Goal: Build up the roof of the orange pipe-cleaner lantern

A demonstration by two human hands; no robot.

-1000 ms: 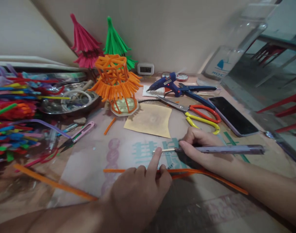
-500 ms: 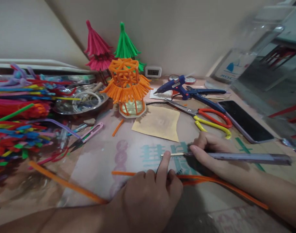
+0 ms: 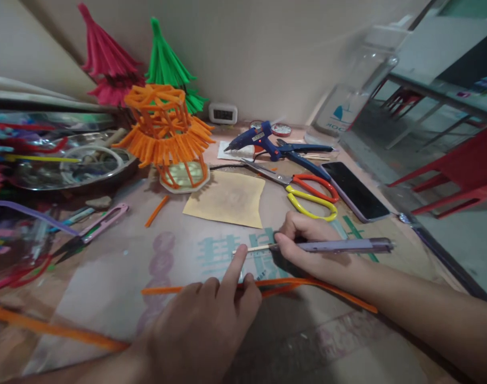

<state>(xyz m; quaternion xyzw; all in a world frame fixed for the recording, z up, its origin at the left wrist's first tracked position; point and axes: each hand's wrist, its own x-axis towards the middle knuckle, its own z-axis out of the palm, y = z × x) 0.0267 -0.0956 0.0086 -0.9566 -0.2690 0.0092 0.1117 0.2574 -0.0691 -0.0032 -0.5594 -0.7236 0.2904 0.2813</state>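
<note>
My right hand [image 3: 307, 240] is closed around a pen [image 3: 339, 246] with a pale purple barrel. The pen's tip is at the right end of a thin wooden stick [image 3: 255, 248] lying on the work surface. With its index finger stretched out, my left hand [image 3: 215, 309] presses that stick down near its left end. The other fingers of that hand are curled. Beneath the left hand and in front of the right wrist runs an orange pipe cleaner [image 3: 339, 293], partly hidden by the hand. Another orange pipe cleaner [image 3: 59, 328] extends out from under the left forearm.
Behind the hands are a yellow paper square [image 3: 227, 200], scissors [image 3: 313, 197], a phone [image 3: 355, 191], a blue glue gun [image 3: 253, 140] and pliers [image 3: 303, 154]. An orange pipe-cleaner tower [image 3: 163, 128] stands back left. Pink thread snips [image 3: 95, 229] and a metal tray [image 3: 31, 184] lie left.
The camera has turned to the right, so everything sits further left in the picture. Both hands keep the same places about the stick and the pen.
</note>
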